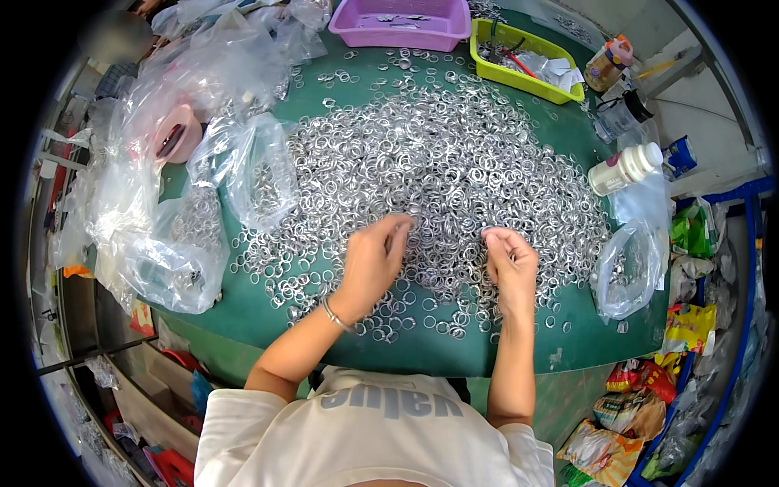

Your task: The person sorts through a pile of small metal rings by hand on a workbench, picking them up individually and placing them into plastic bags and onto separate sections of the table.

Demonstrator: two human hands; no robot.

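Observation:
A wide heap of silver metal rings (365, 154) covers the middle of the green table (584, 345). Over the near part of this heap, my left hand (376, 253) is closed, its thumb and fingers pinched together; a bangle (334, 315) circles that wrist. Whatever sits at those fingertips blends into the rings behind. To its right, my right hand (513, 264) is also closed, with thumb and index finger bent toward each other above the pile. Something tiny shows at its fingertips, too small to name. Loose rings lie scattered below both hands.
Clear plastic bags (174, 243) crowd the left side around a pink bowl (180, 134). A purple basin (398, 32) and a yellow-green basket (527, 69) stand at the back. On the right are a white bottle (625, 169) and an open plastic bag (626, 272) with rings.

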